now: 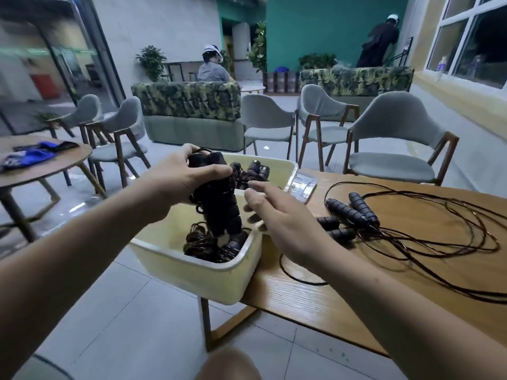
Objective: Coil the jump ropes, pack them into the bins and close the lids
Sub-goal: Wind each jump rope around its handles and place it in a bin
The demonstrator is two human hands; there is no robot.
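Left hand (175, 182) grips a coiled jump rope (222, 209), bin (192, 270) just beneath for packing; right hand (282, 220), fingers spread, hovers alongside.

The bin's (192, 272) mouth is crowded: coiled ropes (200, 242) fill its 6 o'clock end, and the left hand (175, 182) holds a bundle (222, 207) over the middle. At the bin's 3 o'clock, loose ropes (348, 212) sprawl across the worktop (315, 311). A lid (303, 185) lies at 1 o'clock. Bare wood shows at 5 o'clock.
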